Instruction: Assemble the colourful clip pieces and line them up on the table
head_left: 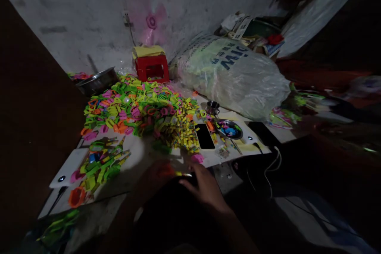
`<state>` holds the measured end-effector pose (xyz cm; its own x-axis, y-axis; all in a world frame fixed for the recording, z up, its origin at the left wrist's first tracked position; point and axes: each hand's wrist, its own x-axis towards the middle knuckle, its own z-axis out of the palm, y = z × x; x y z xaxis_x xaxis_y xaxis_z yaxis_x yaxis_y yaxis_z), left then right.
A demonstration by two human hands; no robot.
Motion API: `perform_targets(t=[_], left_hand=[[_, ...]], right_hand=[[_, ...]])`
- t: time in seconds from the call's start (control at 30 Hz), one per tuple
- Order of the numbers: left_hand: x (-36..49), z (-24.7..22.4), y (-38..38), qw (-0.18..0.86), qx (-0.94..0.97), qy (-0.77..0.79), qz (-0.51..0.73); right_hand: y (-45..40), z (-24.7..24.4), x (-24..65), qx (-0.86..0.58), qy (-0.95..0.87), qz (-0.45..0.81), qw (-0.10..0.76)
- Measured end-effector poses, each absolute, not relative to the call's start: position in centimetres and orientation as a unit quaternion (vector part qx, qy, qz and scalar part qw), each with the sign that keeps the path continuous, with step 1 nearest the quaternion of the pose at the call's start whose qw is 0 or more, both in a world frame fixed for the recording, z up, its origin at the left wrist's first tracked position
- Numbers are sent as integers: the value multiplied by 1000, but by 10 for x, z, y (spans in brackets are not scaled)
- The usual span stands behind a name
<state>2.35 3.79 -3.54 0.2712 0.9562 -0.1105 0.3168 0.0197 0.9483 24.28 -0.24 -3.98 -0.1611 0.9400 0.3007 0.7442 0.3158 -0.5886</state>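
Observation:
Near the table's front edge, my left hand (154, 174) is closed around an orange plastic piece (166, 170), with a small yellow part (178, 173) sticking out of it to the right. My right hand (204, 184) is beside it, thumb and fingers apart, and nothing shows between them. Dim light hides much of my left hand. Behind both hands lies a large heap of green, yellow, pink and orange pieces (131, 103), with small yellow parts (181, 131) at its right. A group of green pieces (104, 162) with patterned sticks lies at the left.
A phone (205, 136), a metal dish of blue and pink bits (230, 129), a metal cup (212, 108) and a dark phone (264, 133) lie to the right. Behind are a metal bowl (98, 81), red stool (152, 68), pink fan (151, 22) and big plastic bag (232, 75).

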Motion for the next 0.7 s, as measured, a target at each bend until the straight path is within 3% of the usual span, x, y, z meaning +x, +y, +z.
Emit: perform_targets(t=[0.07, 0.17, 0.27, 0.37, 0.53, 0.7], left_hand=[[-4, -31, 46, 436, 607, 559, 359], [-59, -21, 60, 249, 642, 621, 374], [-110, -9, 68, 64, 620, 724, 295], [-136, -3, 69, -27, 572, 791, 217], [-109, -17, 78, -46, 633, 733, 247], [-32, -50, 113, 129, 715, 596, 342]], right_hand=[[9, -43, 243, -566, -741, 151, 328], [36, -52, 240, -583, -752, 121, 282], [67, -55, 235, -625, -749, 62, 212], [91, -54, 230, -664, -730, 0, 163], [104, -61, 224, -672, -731, -40, 110], [100, -65, 219, -662, -733, -46, 148]])
